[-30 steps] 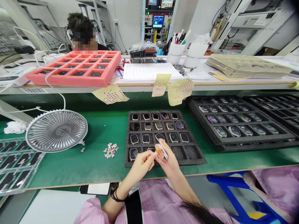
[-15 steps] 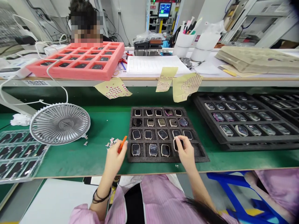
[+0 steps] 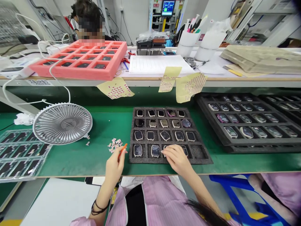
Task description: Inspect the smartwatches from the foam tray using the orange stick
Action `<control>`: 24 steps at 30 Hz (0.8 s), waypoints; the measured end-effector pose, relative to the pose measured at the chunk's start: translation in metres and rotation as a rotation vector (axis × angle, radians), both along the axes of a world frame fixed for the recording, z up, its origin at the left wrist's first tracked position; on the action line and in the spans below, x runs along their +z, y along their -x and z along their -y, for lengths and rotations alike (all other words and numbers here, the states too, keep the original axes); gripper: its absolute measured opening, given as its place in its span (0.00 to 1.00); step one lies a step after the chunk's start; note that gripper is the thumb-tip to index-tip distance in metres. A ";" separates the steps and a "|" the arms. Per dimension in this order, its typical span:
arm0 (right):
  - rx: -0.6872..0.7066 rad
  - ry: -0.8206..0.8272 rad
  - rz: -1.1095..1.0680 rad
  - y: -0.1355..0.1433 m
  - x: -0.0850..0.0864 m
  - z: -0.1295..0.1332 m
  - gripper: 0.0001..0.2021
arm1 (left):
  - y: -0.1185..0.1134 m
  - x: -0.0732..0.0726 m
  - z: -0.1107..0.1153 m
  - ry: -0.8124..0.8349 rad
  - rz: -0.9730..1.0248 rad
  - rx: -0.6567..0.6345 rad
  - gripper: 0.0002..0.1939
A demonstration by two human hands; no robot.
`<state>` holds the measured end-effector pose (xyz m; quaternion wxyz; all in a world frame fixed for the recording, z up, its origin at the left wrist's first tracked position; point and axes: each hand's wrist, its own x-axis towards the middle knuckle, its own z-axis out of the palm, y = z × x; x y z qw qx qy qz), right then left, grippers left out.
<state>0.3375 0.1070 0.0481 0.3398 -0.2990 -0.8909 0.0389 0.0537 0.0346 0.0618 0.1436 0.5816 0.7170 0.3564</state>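
Note:
My left hand (image 3: 114,165) is closed round a slim orange tool (image 3: 122,150), whose tip points up and away from me. Close by lies a scatter of small pale pieces (image 3: 114,144) on the green bench. A black foam tray (image 3: 145,159) holds rows of square watches, such as this one (image 3: 155,151) in the front row. Over that row hangs my right hand (image 3: 175,158), fingers bent and pressed together, partly covering two watches. Something tiny and pale shows at its fingertips; whether it is a held piece or a nail is unclear.
A round grey fan (image 3: 63,124) lies on the left, beside a clear plastic tray of dark parts (image 3: 22,153). More foam trays with watches (image 3: 225,119) are stacked at right. A shelf behind carries a pink foam tray (image 3: 77,72) and papers (image 3: 160,64). A person sits beyond.
My right hand has let go of the watch in the front row's fourth cell and moved left to the third. My left hand has dropped slightly, still holding the orange tool.

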 end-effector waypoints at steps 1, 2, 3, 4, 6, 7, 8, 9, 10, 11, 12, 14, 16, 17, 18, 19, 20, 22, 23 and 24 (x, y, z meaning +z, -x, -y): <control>0.039 -0.002 0.031 0.003 0.000 0.001 0.12 | -0.006 0.000 0.001 -0.010 -0.002 -0.049 0.16; 0.058 -0.005 0.059 0.005 0.000 0.001 0.11 | -0.011 -0.001 0.001 -0.019 -0.016 -0.085 0.16; 0.063 -0.006 0.086 0.007 0.000 0.001 0.10 | -0.015 -0.002 0.002 -0.025 -0.040 -0.105 0.15; 0.062 -0.006 0.118 0.008 0.001 0.000 0.10 | -0.018 -0.003 0.003 -0.029 -0.071 -0.114 0.15; 0.059 -0.011 0.187 0.007 0.002 -0.003 0.09 | -0.022 -0.004 0.005 -0.039 -0.146 -0.108 0.15; 0.058 -0.019 0.216 0.007 0.003 -0.005 0.09 | -0.024 -0.005 0.006 -0.048 -0.181 -0.106 0.15; 0.055 -0.027 0.236 0.006 0.004 -0.006 0.09 | -0.025 -0.005 0.007 -0.055 -0.207 -0.113 0.15; 0.051 -0.035 0.246 0.006 0.005 -0.007 0.09 | -0.028 -0.006 0.009 -0.058 -0.222 -0.130 0.15; 0.045 -0.042 0.244 0.006 0.006 -0.008 0.09 | -0.030 -0.006 0.010 -0.060 -0.226 -0.155 0.15; 0.041 -0.047 0.232 0.007 0.007 -0.008 0.09 | -0.033 -0.006 0.012 -0.060 -0.222 -0.180 0.15; 0.041 -0.051 0.213 0.009 0.009 -0.008 0.09 | -0.036 -0.007 0.013 -0.058 -0.215 -0.200 0.15; 0.070 -0.061 0.176 0.015 0.012 -0.006 0.10 | -0.042 -0.008 0.014 -0.057 -0.205 -0.217 0.15; 0.133 -0.058 0.176 0.023 0.014 -0.003 0.11 | -0.046 -0.009 0.015 -0.057 -0.204 -0.203 0.15; 0.167 -0.052 0.191 0.027 0.015 -0.002 0.12 | -0.047 -0.010 0.015 -0.057 -0.202 -0.194 0.15; 0.192 -0.044 0.209 0.031 0.015 -0.001 0.12 | -0.048 -0.010 0.015 -0.060 -0.196 -0.188 0.16; 0.207 -0.035 0.225 0.034 0.015 -0.001 0.13 | -0.048 -0.010 0.014 -0.066 -0.188 -0.184 0.16; 0.212 -0.028 0.235 0.037 0.014 0.000 0.12 | -0.048 -0.010 0.014 -0.073 -0.182 -0.183 0.16; 0.214 -0.026 0.243 0.041 0.012 -0.001 0.11 | -0.047 -0.010 0.013 -0.085 -0.175 -0.185 0.16; 0.215 -0.029 0.247 0.043 0.012 -0.002 0.09 | -0.046 -0.009 0.013 -0.085 -0.172 -0.186 0.16; 0.217 -0.035 0.254 0.045 0.011 -0.003 0.08 | -0.046 -0.008 0.013 -0.077 -0.169 -0.186 0.16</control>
